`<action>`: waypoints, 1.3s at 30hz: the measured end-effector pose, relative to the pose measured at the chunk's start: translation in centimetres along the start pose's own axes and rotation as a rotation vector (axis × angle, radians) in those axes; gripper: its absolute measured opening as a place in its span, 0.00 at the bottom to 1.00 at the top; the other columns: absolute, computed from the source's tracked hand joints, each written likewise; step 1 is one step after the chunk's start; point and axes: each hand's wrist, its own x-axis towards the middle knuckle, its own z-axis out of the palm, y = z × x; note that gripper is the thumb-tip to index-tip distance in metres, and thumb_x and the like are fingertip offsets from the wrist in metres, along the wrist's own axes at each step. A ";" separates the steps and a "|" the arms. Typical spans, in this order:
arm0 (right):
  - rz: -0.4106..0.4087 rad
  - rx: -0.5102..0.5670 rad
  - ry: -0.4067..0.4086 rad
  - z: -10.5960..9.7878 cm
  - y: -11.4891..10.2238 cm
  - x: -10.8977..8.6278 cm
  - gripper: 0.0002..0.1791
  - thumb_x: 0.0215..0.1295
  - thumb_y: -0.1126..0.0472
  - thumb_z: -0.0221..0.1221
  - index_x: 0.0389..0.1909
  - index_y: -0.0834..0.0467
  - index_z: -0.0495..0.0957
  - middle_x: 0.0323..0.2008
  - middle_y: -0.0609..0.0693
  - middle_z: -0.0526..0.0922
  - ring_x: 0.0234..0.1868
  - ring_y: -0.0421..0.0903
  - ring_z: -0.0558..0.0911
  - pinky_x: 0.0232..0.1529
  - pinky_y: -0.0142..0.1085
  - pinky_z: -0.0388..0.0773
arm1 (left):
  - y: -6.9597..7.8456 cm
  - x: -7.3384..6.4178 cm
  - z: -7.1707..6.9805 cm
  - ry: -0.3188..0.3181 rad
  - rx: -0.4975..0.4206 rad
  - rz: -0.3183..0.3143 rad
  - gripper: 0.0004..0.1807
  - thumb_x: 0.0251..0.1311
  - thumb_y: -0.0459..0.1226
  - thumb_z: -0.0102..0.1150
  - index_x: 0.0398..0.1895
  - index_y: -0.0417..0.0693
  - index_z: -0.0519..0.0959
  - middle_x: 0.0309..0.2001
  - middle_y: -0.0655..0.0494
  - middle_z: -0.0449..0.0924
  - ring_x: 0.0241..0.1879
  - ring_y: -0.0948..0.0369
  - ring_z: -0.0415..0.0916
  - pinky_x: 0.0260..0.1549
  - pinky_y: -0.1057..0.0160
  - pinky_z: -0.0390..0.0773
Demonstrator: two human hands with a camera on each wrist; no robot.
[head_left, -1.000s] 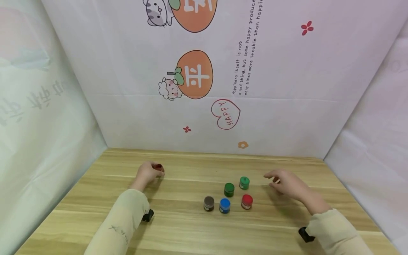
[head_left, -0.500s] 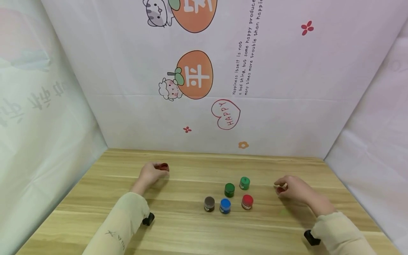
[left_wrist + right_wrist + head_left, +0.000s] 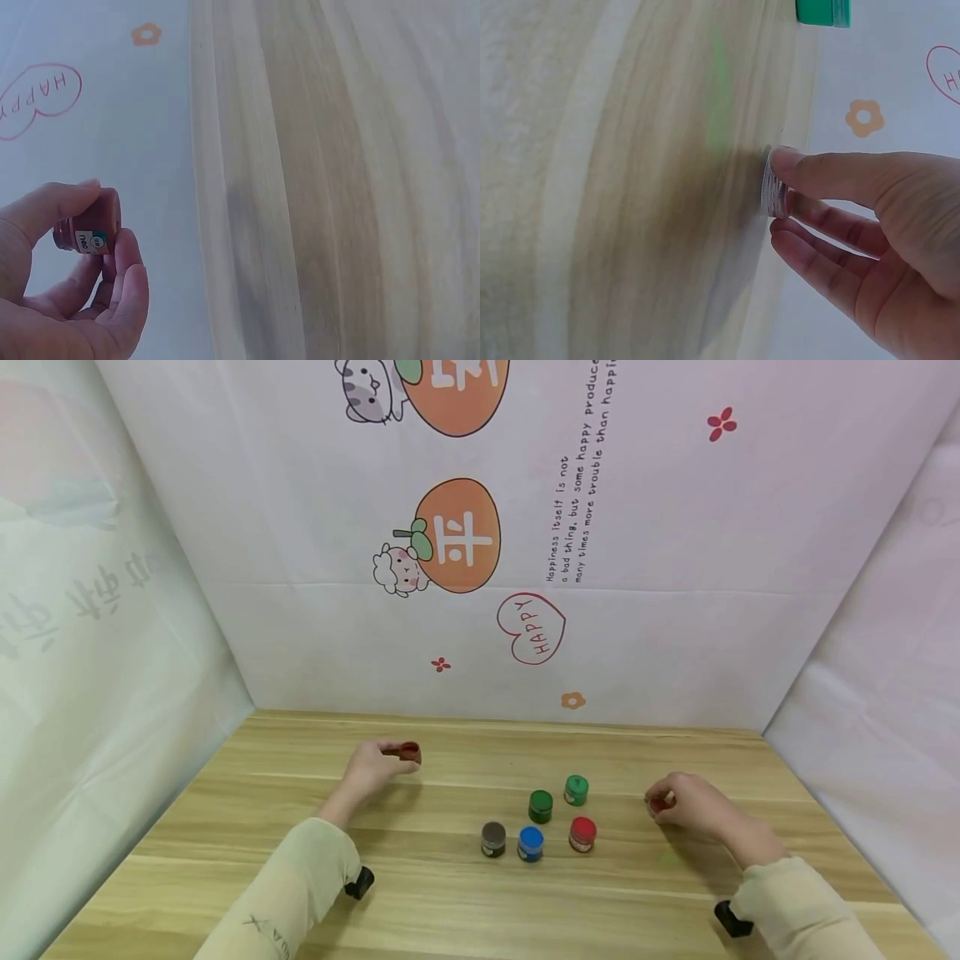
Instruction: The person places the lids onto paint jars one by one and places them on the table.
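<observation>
My left hand [image 3: 372, 770] pinches a small reddish-brown paint jar [image 3: 101, 223] between thumb and fingers, above the table on the left. Its label faces the left wrist view; the head view shows the jar's round red end [image 3: 409, 750]. Over the right side of the table, my right hand [image 3: 690, 802] pinches a small clear, ridged round cap [image 3: 774, 187], with the other fingers curled beneath. Between the hands stand paint jars: light green [image 3: 576, 790], dark green [image 3: 541, 807], red [image 3: 582, 834], blue [image 3: 530, 843] and grey-brown [image 3: 493, 839].
The wooden table [image 3: 450, 910] meets a white printed backdrop [image 3: 645, 660] at its back edge. White sheets also hang at the left [image 3: 150, 635] and right [image 3: 885, 718]. A faint green tint [image 3: 718, 97] shows on the wood near my right hand.
My left hand has moved right with the reddish-brown jar. The right hand first moved right and slightly toward me, its fingers closing in, then held nearly still. The standing jars stay put.
</observation>
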 end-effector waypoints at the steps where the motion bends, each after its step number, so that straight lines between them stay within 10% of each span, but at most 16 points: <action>1: -0.002 0.001 0.007 0.0 -0.1 0.0 0.10 0.58 0.71 0.70 0.41 0.66 0.87 0.41 0.56 0.86 0.41 0.52 0.82 0.40 0.47 0.81 | 0.1 -0.1 0.2 -0.002 0.000 0.005 0.27 0.59 0.34 0.74 0.59 0.30 0.79 0.57 0.35 0.79 0.60 0.39 0.72 0.59 0.42 0.73; 39: -0.155 -0.073 0.036 -3.9 -8.8 0.8 0.14 0.62 0.65 0.71 0.49 0.64 0.87 0.43 0.51 0.85 0.37 0.43 0.80 0.36 0.39 0.79 | 2.8 -2.9 3.8 -0.116 -0.130 0.079 0.23 0.51 0.29 0.77 0.52 0.34 0.84 0.45 0.48 0.87 0.43 0.52 0.85 0.49 0.51 0.82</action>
